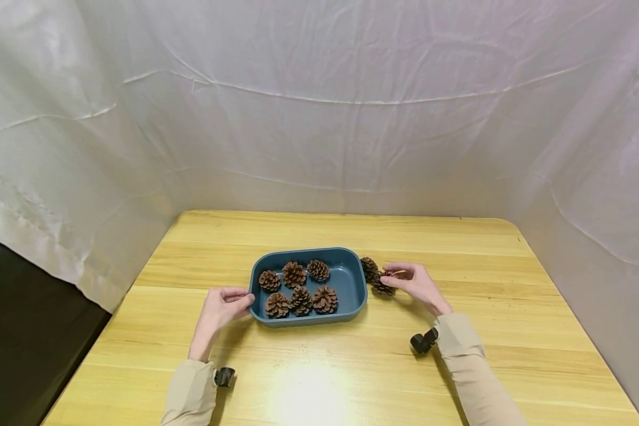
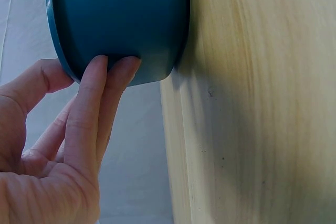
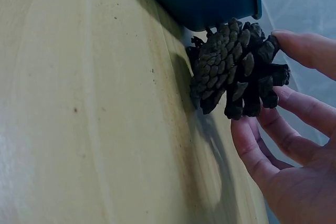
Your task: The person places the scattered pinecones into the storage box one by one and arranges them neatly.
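A blue rectangular tray (image 1: 354, 290) stands on the wooden table with several brown pine cones in two rows inside. Its left end wall is pinched by my left hand (image 1: 226, 307), thumb over the rim in the head view and fingers against the outer side (image 2: 118, 40) in the left wrist view. Just past the tray's right end, my right hand (image 1: 418, 286) grips a pine cone (image 1: 384, 286) by its side with thumb and fingertips. That pine cone (image 3: 236, 72) shows large, scales spread, in the right wrist view. Another pine cone (image 1: 369, 269) lies between it and the tray.
The light wooden table (image 1: 458, 248) has a pale cloth curtain (image 1: 346, 148) hanging behind it and along both sides. A dark surface (image 1: 26, 331) is beyond the table's left edge. Black wrist cameras (image 1: 423, 341) sit at both cuffs.
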Action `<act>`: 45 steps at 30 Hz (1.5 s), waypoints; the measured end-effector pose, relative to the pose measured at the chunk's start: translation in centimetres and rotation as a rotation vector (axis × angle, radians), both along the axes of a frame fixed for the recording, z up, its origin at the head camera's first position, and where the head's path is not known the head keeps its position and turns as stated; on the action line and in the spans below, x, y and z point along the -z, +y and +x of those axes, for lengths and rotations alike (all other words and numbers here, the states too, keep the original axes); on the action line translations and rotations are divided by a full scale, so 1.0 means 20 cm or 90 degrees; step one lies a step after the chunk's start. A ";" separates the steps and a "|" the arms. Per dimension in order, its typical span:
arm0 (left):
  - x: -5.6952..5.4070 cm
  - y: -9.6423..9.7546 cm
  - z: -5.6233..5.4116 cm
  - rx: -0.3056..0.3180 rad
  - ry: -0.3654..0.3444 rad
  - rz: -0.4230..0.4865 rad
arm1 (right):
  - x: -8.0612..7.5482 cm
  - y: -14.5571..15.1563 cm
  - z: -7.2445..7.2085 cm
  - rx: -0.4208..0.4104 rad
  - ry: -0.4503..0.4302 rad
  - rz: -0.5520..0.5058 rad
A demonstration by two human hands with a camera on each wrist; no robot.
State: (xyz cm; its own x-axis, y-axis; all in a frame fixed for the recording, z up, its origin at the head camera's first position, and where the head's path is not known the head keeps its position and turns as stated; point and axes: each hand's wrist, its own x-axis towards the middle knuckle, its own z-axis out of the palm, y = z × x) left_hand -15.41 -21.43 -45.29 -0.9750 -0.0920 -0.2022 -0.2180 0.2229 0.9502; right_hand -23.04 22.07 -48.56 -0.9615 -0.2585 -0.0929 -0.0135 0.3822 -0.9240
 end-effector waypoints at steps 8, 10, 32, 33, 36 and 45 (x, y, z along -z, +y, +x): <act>0.00 0.00 0.00 -0.001 -0.003 -0.006 | -0.02 -0.01 0.01 0.012 0.001 -0.008; 0.00 0.00 0.00 -0.001 -0.003 -0.006 | -0.02 -0.01 0.01 0.011 0.004 -0.013; 0.00 0.00 0.00 -0.003 -0.007 -0.001 | -0.04 -0.01 0.01 0.012 0.027 -0.034; 0.00 0.00 0.00 -0.003 -0.007 -0.002 | -0.04 -0.01 0.01 0.011 0.030 -0.037; 0.00 0.00 0.00 -0.004 -0.006 -0.006 | -0.05 -0.02 0.00 0.011 0.035 -0.047; 0.00 0.01 0.00 -0.008 -0.005 -0.007 | -0.09 -0.02 0.00 0.020 0.035 -0.041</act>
